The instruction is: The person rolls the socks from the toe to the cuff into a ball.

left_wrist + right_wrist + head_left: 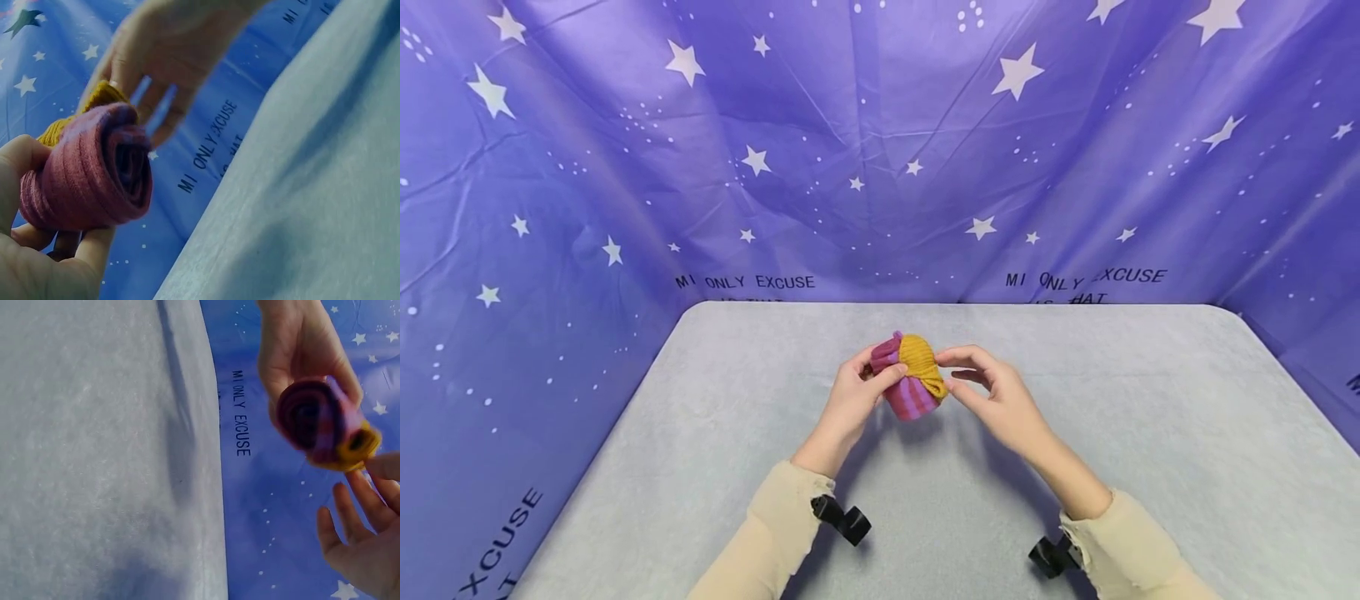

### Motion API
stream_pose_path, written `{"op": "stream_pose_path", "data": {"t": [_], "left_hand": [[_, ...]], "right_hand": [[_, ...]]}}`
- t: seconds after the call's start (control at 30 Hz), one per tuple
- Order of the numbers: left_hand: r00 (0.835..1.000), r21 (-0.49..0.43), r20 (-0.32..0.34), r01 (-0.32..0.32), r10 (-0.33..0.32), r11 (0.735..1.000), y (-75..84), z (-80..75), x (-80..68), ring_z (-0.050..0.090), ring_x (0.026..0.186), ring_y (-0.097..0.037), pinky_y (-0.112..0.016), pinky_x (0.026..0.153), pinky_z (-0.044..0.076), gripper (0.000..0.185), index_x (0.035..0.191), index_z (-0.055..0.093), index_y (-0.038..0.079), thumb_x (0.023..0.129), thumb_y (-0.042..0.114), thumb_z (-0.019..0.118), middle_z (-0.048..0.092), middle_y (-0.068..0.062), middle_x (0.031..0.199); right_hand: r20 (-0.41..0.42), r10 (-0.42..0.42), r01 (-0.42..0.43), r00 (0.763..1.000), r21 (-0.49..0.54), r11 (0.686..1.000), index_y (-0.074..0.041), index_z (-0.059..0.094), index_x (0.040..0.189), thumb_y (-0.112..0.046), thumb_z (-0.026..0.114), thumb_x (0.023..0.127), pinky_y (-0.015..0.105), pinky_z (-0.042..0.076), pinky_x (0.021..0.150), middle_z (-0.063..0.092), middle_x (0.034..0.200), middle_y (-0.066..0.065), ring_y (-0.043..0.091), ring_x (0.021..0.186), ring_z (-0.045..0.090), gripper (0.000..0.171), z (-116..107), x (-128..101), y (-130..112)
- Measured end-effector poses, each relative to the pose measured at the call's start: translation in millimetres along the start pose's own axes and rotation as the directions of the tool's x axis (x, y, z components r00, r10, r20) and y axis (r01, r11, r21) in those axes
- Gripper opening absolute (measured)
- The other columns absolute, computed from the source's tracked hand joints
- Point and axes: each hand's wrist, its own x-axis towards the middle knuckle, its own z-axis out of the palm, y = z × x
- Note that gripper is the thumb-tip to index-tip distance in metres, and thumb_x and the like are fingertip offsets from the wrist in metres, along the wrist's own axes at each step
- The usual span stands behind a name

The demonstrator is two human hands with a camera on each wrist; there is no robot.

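A rolled-up pair of socks (913,400), striped maroon and purple with a ribbed mustard cuff (920,360) folded over one side, is held above the table. My left hand (853,392) grips the roll from the left, thumb across its front and fingers behind. In the left wrist view the spiral end of the sock roll (87,175) faces the camera. At the cuff's right edge my right hand (1000,396) pinches the mustard knit with thumb and index finger. The right wrist view shows its other fingers (347,512) spread below the cuff, off the roll.
A light grey cloth-covered table (700,500) lies under both hands. Purple-blue curtains (865,125) with white stars and black lettering hang behind it and at both sides. Small black cameras (852,525) sit on both wrists beside cream sleeves.
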Motion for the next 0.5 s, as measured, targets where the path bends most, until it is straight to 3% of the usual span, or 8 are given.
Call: {"op": "stream_pose_path", "data": {"t": [0.23,0.37,0.5], "left_hand": [[0.998,-0.041,0.051,0.05,-0.047,0.998,1.3,-5.7,-1.7,0.064,0.093,-0.012,-0.024,0.082,0.058,0.043,0.128,0.061,-0.005,0.087,0.004,0.067,0.063,-0.011,0.113],[0.996,-0.05,0.063,0.065,-0.062,0.997,3.0,-10.8,-2.3,0.065,0.091,-0.011,-0.023,0.08,0.059,0.046,0.128,0.061,-0.004,0.083,0.0,0.068,0.064,-0.007,0.109],[0.991,-0.068,0.114,0.077,-0.069,0.995,6.4,-15.2,-2.8,0.065,0.09,-0.01,-0.022,0.078,0.058,0.048,0.131,0.056,-0.007,0.084,-0.004,0.065,0.066,-0.005,0.104]], "right_hand": [[0.077,0.023,-0.029,0.997,0.081,0.996,0.002,0.063,0.112,0.002,0.068,0.089,0.032,0.052,0.102,0.066,0.113,0.016,0.001,0.107,0.061,0.023,-1,2,11],[0.12,-0.048,0.049,0.992,-0.009,0.999,-0.008,0.067,0.106,-0.003,0.073,0.087,0.028,0.049,0.103,0.068,0.108,0.005,0.005,0.109,0.059,0.021,-2,2,17],[0.142,-0.135,0.146,0.981,-0.067,0.987,-0.015,0.068,0.109,-0.003,0.077,0.084,0.025,0.045,0.105,0.064,0.116,0.001,0.011,0.115,0.056,0.029,-3,1,20]]}}
